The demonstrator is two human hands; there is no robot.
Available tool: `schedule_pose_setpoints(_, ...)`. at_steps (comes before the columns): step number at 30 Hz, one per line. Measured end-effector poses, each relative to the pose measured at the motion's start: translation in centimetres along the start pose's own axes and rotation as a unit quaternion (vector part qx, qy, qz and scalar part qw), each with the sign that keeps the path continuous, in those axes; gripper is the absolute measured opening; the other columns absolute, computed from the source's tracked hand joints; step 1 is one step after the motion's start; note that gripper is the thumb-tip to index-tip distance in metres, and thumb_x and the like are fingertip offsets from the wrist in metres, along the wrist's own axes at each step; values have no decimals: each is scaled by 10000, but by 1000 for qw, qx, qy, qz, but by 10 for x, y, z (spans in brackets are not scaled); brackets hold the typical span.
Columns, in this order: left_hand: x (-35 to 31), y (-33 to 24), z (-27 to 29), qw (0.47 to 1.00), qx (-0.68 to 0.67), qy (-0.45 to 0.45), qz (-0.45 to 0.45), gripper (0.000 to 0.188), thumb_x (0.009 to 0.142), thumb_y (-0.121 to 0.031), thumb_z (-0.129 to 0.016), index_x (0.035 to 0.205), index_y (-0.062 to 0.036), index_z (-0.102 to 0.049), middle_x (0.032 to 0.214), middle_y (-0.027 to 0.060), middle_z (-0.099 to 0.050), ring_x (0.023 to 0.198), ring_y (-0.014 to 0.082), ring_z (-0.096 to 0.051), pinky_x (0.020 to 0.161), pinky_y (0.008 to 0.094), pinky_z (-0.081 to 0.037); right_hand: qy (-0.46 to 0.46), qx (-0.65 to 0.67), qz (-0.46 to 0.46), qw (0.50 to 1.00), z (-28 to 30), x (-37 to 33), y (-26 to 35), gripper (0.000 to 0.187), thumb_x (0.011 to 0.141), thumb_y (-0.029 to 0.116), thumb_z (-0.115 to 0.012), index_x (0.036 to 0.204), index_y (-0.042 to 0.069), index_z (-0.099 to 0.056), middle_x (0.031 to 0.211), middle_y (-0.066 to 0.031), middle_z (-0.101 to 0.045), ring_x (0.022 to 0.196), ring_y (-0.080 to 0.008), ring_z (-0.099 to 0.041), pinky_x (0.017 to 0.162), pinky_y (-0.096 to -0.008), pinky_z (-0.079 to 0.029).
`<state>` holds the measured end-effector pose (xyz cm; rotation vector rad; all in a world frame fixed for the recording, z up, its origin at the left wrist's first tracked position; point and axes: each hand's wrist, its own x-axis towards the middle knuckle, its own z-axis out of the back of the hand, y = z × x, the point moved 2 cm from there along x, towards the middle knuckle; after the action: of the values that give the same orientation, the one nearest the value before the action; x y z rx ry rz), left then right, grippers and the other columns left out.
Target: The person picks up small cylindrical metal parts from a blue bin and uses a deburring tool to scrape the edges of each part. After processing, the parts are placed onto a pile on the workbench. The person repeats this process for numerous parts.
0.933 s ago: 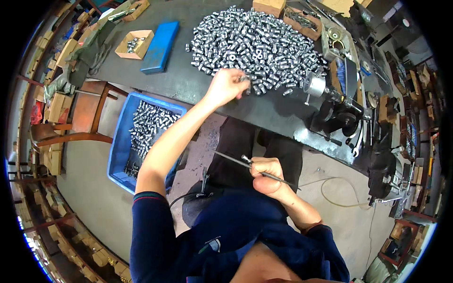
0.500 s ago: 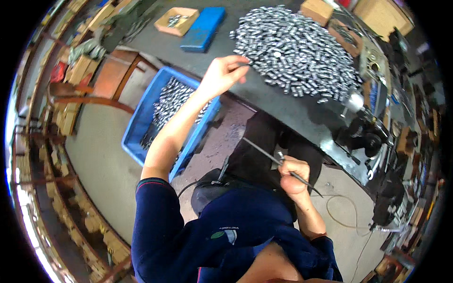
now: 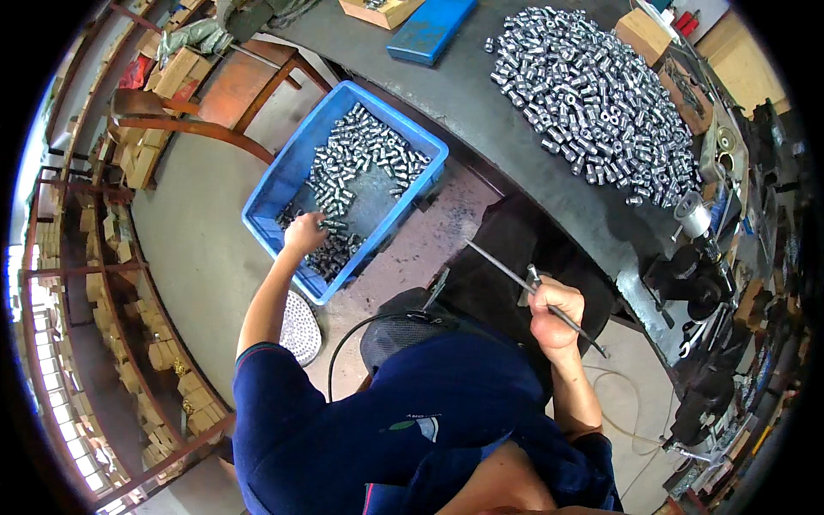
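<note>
My left hand is down in a blue plastic bin, over darker metal pieces at its near end. The fingers curl inward, and what they hold, if anything, is hidden. Shiny small metal fittings lie loose in the far part of the bin. My right hand, in front of my body, is closed round a long thin metal rod, shaped like a slim file, held slantwise. A small metal fitting sticks up from the same grip.
A dark workbench carries a big heap of shiny fittings, a blue box and a small clamping tool at right. A wooden chair stands beyond the bin. A perforated stool seat is beside it, and shelves line the left.
My left hand has moved from the bench edge by the heap down into the near end of the bin. My right hand keeps its hold on the rod. The whole view has shifted.
</note>
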<state>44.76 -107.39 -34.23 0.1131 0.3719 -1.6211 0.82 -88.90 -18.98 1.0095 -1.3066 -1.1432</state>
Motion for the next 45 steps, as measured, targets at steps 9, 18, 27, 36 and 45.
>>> schedule_pose_setpoints(9, -25, -29, -15, 986, 130, 102, 18, 328, 761, -352, -553, 972, -111, -629, 998, 157, -644, 929, 322, -625, 804, 455, -477, 34, -23, -5, 999, 9, -2, -17, 144, 607, 27, -559, 571, 28, -420, 574, -12, -423, 548, -111, -402, 509, -272, -302)
schedule_pose_setpoints(18, -41, -18, 0, 974, 149, 165, -33, 261, 732, -301, -539, 921, -178, -672, 1005, 99, -652, 971, 291, -613, 790, 429, -498, 24, 20, 36, 999, 6, -4, -1, 145, 652, 48, -516, 584, 28, -389, 544, -26, -346, 524, -78, -340, 472, -269, -274)
schedule_pose_setpoints(27, -41, -23, -5, 930, 287, 142, -180, 293, 644, -234, -610, 918, -143, -660, 893, 124, -662, 839, 311, -647, 688, 435, -519, 33, -2, 71, 997, 2, -10, 17, 162, 671, 73, -529, 592, 30, -395, 550, -35, -351, 518, -93, -344, 471, -267, -280)
schedule_pose_setpoints(36, -38, 1, -26, 917, 312, 176, -178, 239, 676, -202, -635, 896, -113, -661, 945, 122, -657, 916, 289, -635, 742, 414, -520, 29, -19, 45, 998, 11, -12, 8, 204, 633, 141, -545, 576, 40, -377, 554, -32, -336, 521, -115, -348, 466, -298, -266)
schedule_pose_setpoints(45, -40, -20, -4, 914, 290, 192, -210, 322, 675, -238, -616, 980, -147, -565, 815, 144, -655, 780, 319, -649, 688, 439, -516, 2, -17, -3, 1000, 15, -13, 6, 187, 572, 9, -522, 597, 12, -336, 571, -51, -311, 522, -142, -314, 483, -301, -244)
